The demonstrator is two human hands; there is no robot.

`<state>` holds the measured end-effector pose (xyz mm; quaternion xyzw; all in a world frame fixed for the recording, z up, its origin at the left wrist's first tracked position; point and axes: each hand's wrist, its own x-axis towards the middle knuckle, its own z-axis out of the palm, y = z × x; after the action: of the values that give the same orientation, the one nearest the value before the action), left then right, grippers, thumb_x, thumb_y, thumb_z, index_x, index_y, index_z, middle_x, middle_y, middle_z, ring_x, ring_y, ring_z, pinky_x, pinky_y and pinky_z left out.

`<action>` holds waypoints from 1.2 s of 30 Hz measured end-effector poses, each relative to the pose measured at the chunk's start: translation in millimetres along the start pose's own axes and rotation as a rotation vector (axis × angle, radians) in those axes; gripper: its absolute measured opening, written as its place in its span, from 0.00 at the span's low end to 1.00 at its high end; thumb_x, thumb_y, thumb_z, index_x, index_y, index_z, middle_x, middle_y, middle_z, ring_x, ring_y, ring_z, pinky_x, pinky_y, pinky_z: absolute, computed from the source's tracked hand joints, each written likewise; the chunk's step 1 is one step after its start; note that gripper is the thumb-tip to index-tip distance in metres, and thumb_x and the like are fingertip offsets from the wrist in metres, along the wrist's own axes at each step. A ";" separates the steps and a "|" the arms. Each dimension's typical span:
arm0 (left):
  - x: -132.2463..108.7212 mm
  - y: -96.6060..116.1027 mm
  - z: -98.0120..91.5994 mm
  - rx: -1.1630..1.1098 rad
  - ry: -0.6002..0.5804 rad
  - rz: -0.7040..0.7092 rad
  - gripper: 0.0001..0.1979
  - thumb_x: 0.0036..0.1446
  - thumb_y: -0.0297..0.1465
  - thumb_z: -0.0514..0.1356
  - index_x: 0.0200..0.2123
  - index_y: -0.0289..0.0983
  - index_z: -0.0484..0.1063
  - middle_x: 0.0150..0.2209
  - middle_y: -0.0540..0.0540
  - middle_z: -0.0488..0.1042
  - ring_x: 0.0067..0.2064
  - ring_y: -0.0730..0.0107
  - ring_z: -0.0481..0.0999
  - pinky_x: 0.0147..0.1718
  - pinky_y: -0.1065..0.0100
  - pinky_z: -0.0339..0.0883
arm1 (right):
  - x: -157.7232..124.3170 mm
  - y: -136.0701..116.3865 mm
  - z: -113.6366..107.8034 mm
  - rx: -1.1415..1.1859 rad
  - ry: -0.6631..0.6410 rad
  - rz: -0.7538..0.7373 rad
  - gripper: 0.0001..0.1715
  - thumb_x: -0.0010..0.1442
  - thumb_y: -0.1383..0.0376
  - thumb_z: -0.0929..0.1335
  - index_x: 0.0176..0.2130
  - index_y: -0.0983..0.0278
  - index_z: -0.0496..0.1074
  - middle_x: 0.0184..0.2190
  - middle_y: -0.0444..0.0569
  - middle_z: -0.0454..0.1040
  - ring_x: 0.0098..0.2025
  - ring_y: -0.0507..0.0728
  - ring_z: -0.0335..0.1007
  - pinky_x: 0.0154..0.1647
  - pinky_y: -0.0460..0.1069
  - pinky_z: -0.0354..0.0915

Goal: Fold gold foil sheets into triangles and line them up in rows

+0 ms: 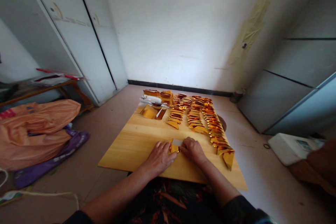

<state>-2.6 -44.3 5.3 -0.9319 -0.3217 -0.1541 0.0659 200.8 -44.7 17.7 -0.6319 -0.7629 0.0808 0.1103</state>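
Observation:
My left hand (159, 156) and my right hand (192, 149) press down together on one small gold foil paper piece (175, 145) near the front middle of a light wooden board (139, 140); its silvery back shows between my fingers. Beyond my hands, several rows of folded gold foil pieces (195, 113) run down the board, and the rightmost row (220, 140) reaches the board's front right. A flat stack of gold foil sheets (151, 112) lies at the board's far left. Behind that stack is a white object (151, 99) next to a heap of gold pieces (164, 95).
An orange plastic bag (34, 131) over a purple bag (57, 154) lies on the floor at left, near a low wooden bench (47, 89). White cabinet doors (78, 35) stand behind. A white box (291, 147) sits at right by a grey cabinet (296, 84).

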 end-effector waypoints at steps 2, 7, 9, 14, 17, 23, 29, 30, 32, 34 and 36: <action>0.7 0.0 -1.4 -0.007 -0.005 0.001 0.06 0.59 0.32 0.57 0.40 0.40 0.71 0.49 0.39 0.71 0.51 0.58 0.69 0.51 0.51 0.62 | 0.0 -1.6 -0.3 0.002 0.002 0.021 0.09 0.60 0.61 0.66 0.30 0.63 0.70 0.32 0.47 0.72 0.35 0.53 0.66 0.34 0.46 0.55; 2.8 1.1 -6.7 -0.007 -0.037 -0.001 0.07 0.58 0.31 0.58 0.40 0.41 0.71 0.48 0.39 0.71 0.51 0.58 0.69 0.50 0.50 0.63 | -1.4 -4.8 -1.7 0.020 0.007 0.061 0.08 0.58 0.61 0.68 0.30 0.63 0.70 0.32 0.47 0.72 0.36 0.54 0.66 0.34 0.46 0.54; 3.4 2.7 -8.4 0.006 -0.045 -0.007 0.07 0.58 0.31 0.58 0.40 0.41 0.71 0.48 0.39 0.71 0.50 0.58 0.70 0.49 0.51 0.63 | -1.8 -5.1 -1.5 0.026 0.016 0.065 0.08 0.58 0.61 0.68 0.30 0.63 0.69 0.33 0.47 0.72 0.36 0.54 0.66 0.34 0.46 0.54; 3.5 7.3 -10.8 0.023 -0.018 -0.013 0.13 0.59 0.29 0.57 0.48 0.43 0.69 0.48 0.39 0.71 0.50 0.58 0.69 0.50 0.52 0.63 | -1.2 -4.4 0.7 0.028 0.029 0.070 0.07 0.58 0.62 0.68 0.30 0.63 0.69 0.32 0.47 0.72 0.36 0.54 0.66 0.34 0.46 0.55; 3.0 8.3 -9.6 0.021 -0.006 -0.016 0.15 0.60 0.29 0.55 0.51 0.45 0.67 0.48 0.38 0.70 0.51 0.57 0.69 0.49 0.51 0.64 | -0.4 -3.2 2.1 0.040 0.032 0.076 0.07 0.57 0.62 0.68 0.29 0.63 0.70 0.31 0.46 0.71 0.35 0.54 0.66 0.34 0.46 0.55; -0.2 7.8 -2.8 0.007 -0.039 -0.052 0.16 0.61 0.31 0.55 0.53 0.47 0.67 0.52 0.38 0.69 0.54 0.54 0.68 0.50 0.49 0.63 | 2.1 4.1 5.9 0.154 0.031 0.065 0.01 0.55 0.67 0.68 0.30 0.63 0.70 0.31 0.45 0.70 0.34 0.52 0.65 0.34 0.44 0.56; -0.5 9.0 -1.5 -0.017 -0.118 -0.114 0.18 0.62 0.34 0.54 0.55 0.50 0.65 0.55 0.40 0.67 0.57 0.54 0.65 0.53 0.49 0.60 | 3.3 9.7 4.4 0.256 -0.015 0.079 0.08 0.52 0.74 0.65 0.32 0.64 0.72 0.33 0.46 0.71 0.35 0.51 0.66 0.36 0.43 0.57; -0.1 9.0 -1.7 -0.022 -0.127 -0.118 0.18 0.62 0.35 0.54 0.55 0.50 0.65 0.56 0.40 0.67 0.58 0.54 0.65 0.53 0.49 0.60 | 3.4 9.9 3.6 0.262 -0.021 0.082 0.08 0.52 0.74 0.65 0.32 0.64 0.72 0.33 0.46 0.71 0.35 0.51 0.66 0.37 0.43 0.58; 0.5 8.9 -1.9 -0.030 -0.142 -0.127 0.17 0.62 0.35 0.54 0.54 0.50 0.65 0.56 0.40 0.67 0.58 0.53 0.65 0.53 0.49 0.59 | 3.4 9.4 2.1 0.267 -0.027 0.089 0.09 0.53 0.74 0.64 0.32 0.64 0.73 0.34 0.47 0.72 0.36 0.51 0.67 0.38 0.44 0.58; 0.8 8.8 -1.9 -0.037 -0.150 -0.132 0.18 0.61 0.35 0.55 0.54 0.50 0.66 0.56 0.39 0.66 0.58 0.52 0.64 0.53 0.48 0.59 | 3.4 7.9 1.0 0.268 -0.029 0.094 0.09 0.54 0.74 0.64 0.32 0.64 0.73 0.34 0.47 0.72 0.37 0.52 0.67 0.38 0.44 0.58; 0.9 9.1 -2.2 -0.042 -0.154 -0.134 0.18 0.61 0.34 0.55 0.54 0.49 0.66 0.56 0.39 0.66 0.58 0.51 0.64 0.53 0.48 0.60 | 3.4 5.6 0.6 0.258 -0.029 0.103 0.07 0.54 0.71 0.65 0.31 0.64 0.73 0.33 0.47 0.72 0.36 0.52 0.67 0.37 0.44 0.57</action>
<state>3.2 -51.4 7.5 -0.9185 -0.3841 -0.0930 0.0108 205.3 -40.3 15.9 -0.6498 -0.7141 0.1926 0.1754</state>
